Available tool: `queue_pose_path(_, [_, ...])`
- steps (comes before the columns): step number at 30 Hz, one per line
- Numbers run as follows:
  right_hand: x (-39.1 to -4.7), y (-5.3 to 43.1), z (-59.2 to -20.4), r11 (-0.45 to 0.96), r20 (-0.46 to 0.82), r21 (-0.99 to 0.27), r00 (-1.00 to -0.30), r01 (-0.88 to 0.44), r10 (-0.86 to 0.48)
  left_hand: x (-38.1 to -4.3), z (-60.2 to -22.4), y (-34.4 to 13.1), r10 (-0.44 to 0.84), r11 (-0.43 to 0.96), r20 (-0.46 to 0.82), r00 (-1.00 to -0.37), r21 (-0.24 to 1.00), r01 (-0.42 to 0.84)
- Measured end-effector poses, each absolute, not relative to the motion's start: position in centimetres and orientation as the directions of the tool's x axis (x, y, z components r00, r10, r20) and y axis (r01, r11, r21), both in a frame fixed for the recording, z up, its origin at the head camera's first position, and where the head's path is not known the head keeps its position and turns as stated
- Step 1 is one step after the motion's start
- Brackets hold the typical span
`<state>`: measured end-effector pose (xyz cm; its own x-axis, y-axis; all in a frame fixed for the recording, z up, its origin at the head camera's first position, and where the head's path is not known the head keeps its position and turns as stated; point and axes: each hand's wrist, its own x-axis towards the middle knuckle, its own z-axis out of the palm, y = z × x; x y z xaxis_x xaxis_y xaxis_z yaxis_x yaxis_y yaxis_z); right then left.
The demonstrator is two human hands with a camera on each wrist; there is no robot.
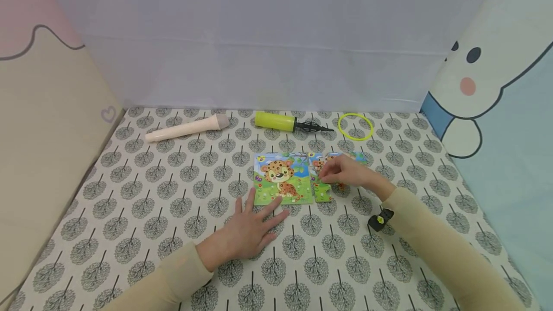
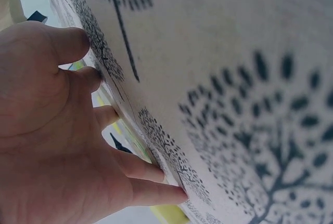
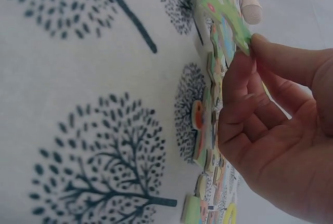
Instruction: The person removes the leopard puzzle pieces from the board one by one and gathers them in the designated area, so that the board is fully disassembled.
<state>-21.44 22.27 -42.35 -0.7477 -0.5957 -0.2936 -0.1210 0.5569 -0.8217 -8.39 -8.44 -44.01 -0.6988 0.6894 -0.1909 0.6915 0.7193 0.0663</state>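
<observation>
A square picture card (image 1: pixel 276 186) with a spotted leopard cub lies mid-table. My left hand (image 1: pixel 250 227) is spread at its lower edge, with fingertips at the card and cloth. In the left wrist view, the left hand (image 2: pixel 67 130) has its fingers extended against the cloth. My right hand (image 1: pixel 345 172) is just right of the card. In the right wrist view, the right hand (image 3: pixel 281 94) pinches a green puzzle piece (image 3: pixel 221 8) between thumb and index finger. More leopard puzzle pieces (image 1: pixel 317 161) lie right of the card, partly hidden by that hand.
Along the back lie a pale microphone-shaped stick (image 1: pixel 186 129), a yellow-green hand pump (image 1: pixel 276 121) with a black nozzle, and a yellow ring (image 1: pixel 355 126). A tree-print cloth (image 1: pixel 142 234) covers the table. Fabric walls (image 1: pixel 276 61) stand behind and at both sides.
</observation>
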Motion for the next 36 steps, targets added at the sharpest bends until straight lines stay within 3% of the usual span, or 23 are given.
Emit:
queue_pose_path(6, [-21.19, 22.23, -42.57, 0.554, -0.294, -0.823, -0.736, -0.13, -0.61, -8.4, -43.98, -8.31, 0.679, 0.727, -0.217, -0.702, 0.064, 0.683])
queue_pose_path(21, [-20.89, 21.79, -43.01, 0.586, -0.18, -0.727, -0.724, -0.358, -0.666, -8.47, -43.95, -8.37, 0.678, 0.731, -0.218, -0.702, 0.089, 0.677])
queue_pose_path(36, [-20.85, 21.79, -43.18, 0.61, -0.188, -0.711, -0.74, -0.35, -0.645, -8.51, -43.84, -8.23, 0.673, 0.73, -0.231, -0.702, 0.055, 0.681])
